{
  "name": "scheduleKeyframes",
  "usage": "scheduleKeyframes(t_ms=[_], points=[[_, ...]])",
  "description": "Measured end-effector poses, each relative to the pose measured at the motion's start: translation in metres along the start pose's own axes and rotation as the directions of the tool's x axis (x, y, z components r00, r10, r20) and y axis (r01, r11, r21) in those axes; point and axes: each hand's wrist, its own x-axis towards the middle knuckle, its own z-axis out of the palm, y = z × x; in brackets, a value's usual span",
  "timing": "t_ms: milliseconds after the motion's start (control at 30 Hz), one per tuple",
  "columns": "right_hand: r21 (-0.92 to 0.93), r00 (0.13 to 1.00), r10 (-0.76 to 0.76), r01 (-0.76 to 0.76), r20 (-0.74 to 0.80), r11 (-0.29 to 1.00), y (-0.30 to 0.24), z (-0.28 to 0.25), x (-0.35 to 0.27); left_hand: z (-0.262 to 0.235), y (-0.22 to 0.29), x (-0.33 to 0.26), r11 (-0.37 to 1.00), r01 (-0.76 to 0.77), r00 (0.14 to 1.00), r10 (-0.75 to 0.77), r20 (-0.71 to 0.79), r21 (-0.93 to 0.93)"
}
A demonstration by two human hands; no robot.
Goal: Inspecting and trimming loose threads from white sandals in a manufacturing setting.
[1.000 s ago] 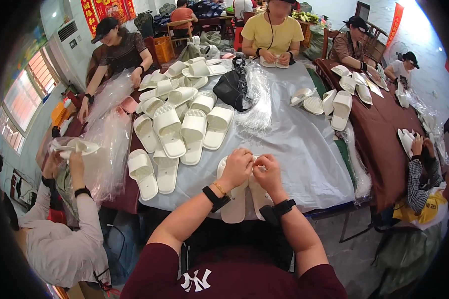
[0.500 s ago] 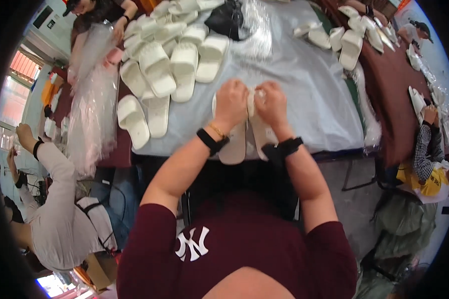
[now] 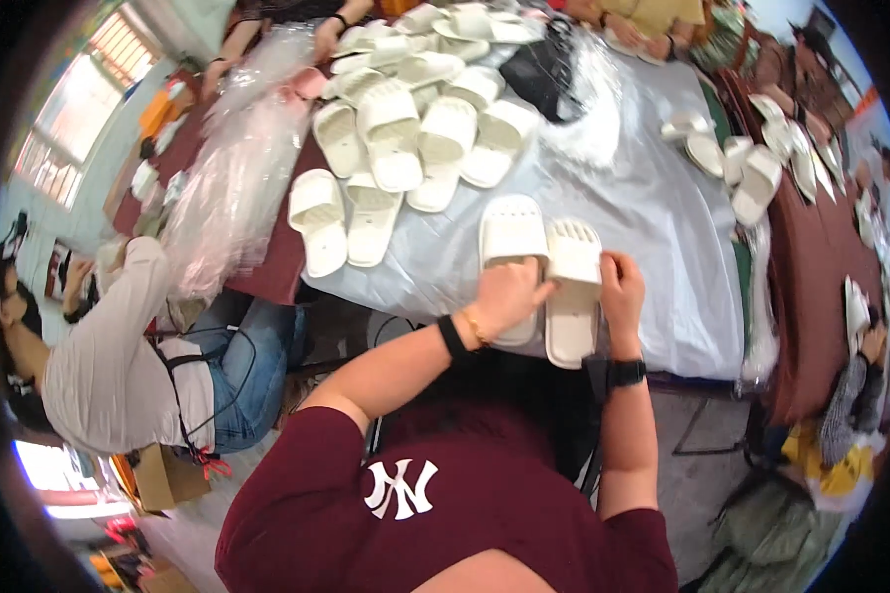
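Right of the slide pile [image 3: 388, 111], the half-curled left hand [image 3: 509, 296] rests on one white slide [image 3: 512, 229], grip unclear, and the right hand [image 3: 623, 294] pinches its mate [image 3: 572, 334], apparently adjusting the pair, which calls for steady alignment.

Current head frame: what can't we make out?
Head view: middle of the left slide sandal's insole, covered by the left hand.
Head view: whether the right hand grips the right slide sandal or just touches its edge; its curled fingers hide the contact.
Head view: bottom of the white slide pile, buried under upper ones; no sure count.
Head view: head of the yellow-shirted co-worker, cut off by the top edge.
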Motion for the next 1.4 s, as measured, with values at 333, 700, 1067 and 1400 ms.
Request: scheduleKeyframes(t_ms=[333, 700, 1067, 1400], points=[[0.272, 0.991, 0.111, -0.085, -0.080, 0.958, 0.007, -0.007, -0.005, -0.008, -0.004, 0.004, 0.991, -0.071, 0.996, 0.065, -0.056, -0.112], [0.351, 0.986, 0.159, -0.134, -0.044, 0.927, 0.008, -0.004, 0.000, -0.254, -0.101, 0.090, 0.933, -0.066, 0.698, -0.209, -0.685, -0.353], [0.402, 0.962, 0.268, -0.225, -0.055, 0.887, 0.009, -0.055, 0.110, 0.005, -0.026, -0.012, 0.788, 0.255, 0.966, -0.183, 0.181, -0.561], [0.775, 0.720, 0.694, -0.426, -0.022, 0.467, 0.138, -0.105, 0.288, 0.022, -0.027, -0.027, 0.899, -0.113, 0.989, 0.062, -0.134, -0.423]])
